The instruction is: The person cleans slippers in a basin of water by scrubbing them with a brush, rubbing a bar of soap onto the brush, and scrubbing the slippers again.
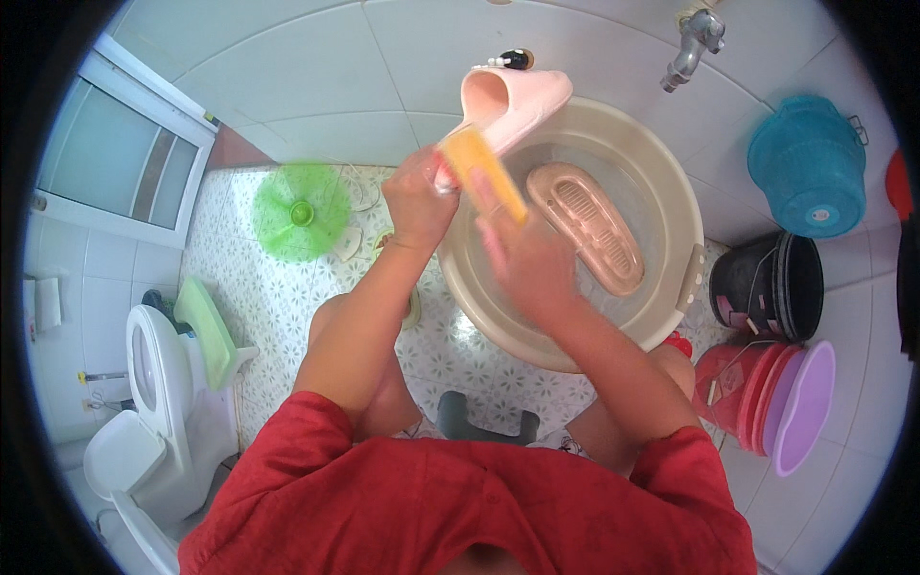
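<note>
In my left hand is the heel end of a pale pink slipper, tilted up over the basin's far left rim, with white foam by my fingers. My right hand grips a yellow scrubbing brush, blurred by motion, and holds it against or just over the slipper's heel end; its bristles are hidden. A large beige basin with some water stands in front of me. Inside it lies a pinkish slipper, its ridged sole facing up.
A tap juts from the tiled wall. To the right are a blue bucket, black buckets, red buckets and a purple basin. Leftward are a translucent green round item, a green stool and a toilet.
</note>
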Demonstrator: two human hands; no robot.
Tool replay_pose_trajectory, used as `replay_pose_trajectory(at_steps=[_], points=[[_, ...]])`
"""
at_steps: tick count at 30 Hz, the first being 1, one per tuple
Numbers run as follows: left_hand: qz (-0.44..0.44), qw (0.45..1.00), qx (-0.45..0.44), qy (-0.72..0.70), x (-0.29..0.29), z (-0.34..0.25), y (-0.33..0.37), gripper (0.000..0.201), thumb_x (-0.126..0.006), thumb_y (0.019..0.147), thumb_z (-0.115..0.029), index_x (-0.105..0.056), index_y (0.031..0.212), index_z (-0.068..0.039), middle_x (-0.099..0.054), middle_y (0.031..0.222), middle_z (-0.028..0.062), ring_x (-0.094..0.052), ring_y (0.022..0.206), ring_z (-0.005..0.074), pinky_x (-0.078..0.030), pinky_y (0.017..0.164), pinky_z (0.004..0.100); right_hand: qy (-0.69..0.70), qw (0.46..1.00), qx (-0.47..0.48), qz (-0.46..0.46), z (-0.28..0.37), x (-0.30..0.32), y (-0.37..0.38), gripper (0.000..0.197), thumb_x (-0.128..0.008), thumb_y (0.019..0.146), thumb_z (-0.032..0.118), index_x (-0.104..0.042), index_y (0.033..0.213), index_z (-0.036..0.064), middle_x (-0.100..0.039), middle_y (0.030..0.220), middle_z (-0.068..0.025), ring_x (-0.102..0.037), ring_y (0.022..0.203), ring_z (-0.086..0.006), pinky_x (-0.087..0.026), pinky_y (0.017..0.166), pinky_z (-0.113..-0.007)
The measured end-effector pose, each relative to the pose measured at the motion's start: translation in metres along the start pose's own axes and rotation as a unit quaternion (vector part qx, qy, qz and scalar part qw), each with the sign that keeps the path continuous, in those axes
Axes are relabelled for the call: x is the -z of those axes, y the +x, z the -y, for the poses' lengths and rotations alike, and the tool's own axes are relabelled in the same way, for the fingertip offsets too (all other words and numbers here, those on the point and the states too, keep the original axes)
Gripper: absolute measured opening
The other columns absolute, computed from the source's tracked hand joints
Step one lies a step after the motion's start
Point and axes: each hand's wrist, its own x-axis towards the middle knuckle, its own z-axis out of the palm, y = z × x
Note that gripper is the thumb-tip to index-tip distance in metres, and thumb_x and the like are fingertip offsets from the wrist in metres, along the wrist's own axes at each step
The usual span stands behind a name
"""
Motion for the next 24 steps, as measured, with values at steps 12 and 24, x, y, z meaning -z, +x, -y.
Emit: replay_pose_trajectory(at_steps=[12,24], points=[[0.041,0.994,0.060,-0.078,0.001,0.002,-0.004,0.030,-0.073,0.068,-0.013,-0.070,0.097,-0.011,-0.069,0.094,0.0086,-0.067,0.084,0.0275,-0.053,0.072,0.0349,0.004,0.999,0.008,-0.031,0.003,-0.008,-0.005,0.055,-0.050,0.094,0.030,-0.032,0.146,0.0271,-0.060,0.075,-0.0189,-0.061,0.065,-0.0333,-0.049,0.056,-0.043],[0.019,0.996,0.049,-0.065,-0.009,-0.009,-0.005,0.034,-0.080,0.069,-0.020,-0.070,0.099,-0.008,-0.070,0.086,0.0111,-0.069,0.077,0.0259,-0.052,0.068,0.0330,-0.028,0.994,-0.062,-0.085,-0.029,-0.004,0.018,0.052,-0.052,0.093,0.028,-0.039,0.143,0.0282,-0.060,0.071,-0.0174,-0.059,0.057,-0.0321,-0.048,0.055,-0.043]])
